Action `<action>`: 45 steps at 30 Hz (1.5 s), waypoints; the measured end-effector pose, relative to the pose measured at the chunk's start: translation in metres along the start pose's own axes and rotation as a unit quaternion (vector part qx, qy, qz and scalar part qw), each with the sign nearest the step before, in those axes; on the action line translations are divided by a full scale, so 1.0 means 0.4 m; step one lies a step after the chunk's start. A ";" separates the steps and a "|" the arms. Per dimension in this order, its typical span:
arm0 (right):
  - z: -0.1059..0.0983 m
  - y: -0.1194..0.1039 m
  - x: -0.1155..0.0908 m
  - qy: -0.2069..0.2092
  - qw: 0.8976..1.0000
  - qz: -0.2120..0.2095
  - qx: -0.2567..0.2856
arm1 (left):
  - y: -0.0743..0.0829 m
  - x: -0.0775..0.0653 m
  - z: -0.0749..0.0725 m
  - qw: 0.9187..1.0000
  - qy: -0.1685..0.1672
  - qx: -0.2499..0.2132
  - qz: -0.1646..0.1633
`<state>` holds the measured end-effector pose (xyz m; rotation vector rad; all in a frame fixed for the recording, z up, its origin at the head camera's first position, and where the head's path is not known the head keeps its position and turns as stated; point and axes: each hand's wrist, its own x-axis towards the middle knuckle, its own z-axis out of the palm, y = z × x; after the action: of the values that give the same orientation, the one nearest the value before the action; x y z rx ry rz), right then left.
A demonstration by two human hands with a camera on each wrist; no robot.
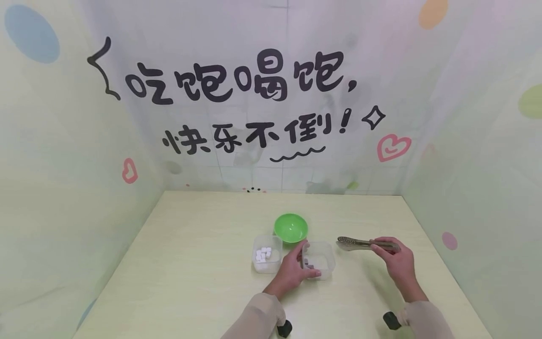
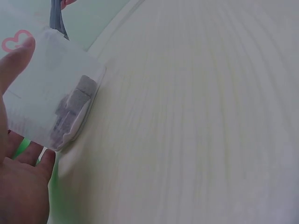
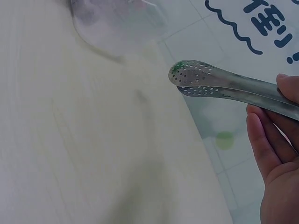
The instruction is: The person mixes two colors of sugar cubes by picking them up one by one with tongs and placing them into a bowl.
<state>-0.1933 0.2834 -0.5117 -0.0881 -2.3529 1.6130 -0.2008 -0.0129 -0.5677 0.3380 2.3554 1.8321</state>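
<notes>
My left hand (image 1: 292, 269) grips a clear plastic container (image 1: 325, 256) by its left side, thumb across the near side. Several greyish-purple cubes (image 2: 77, 100) lie bunched at one side inside it. Whether its base is off the table cannot be told. To the right, my right hand (image 1: 400, 263) holds metal tongs (image 1: 357, 244) above the table, pointing left towards that container. In the right wrist view the perforated tong ends (image 3: 194, 74) lie close together with nothing visible between them.
A green bowl (image 1: 290, 228) stands behind the containers. Left of my left hand is a second clear container (image 1: 267, 268) with several white cubes (image 1: 263, 254). The pale wooden table (image 1: 190, 263) is enclosed by printed curtains (image 1: 275, 174) at the back and sides.
</notes>
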 end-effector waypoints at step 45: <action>0.192 -0.139 0.063 -0.011 0.991 -0.072 0.113 | 0.011 -0.003 -0.015 1.000 -0.025 0.007 0.000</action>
<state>-0.2318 0.1988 -0.4811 0.1441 -2.1205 1.8031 -0.2008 -0.0179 -0.5618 0.3805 2.3356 1.7856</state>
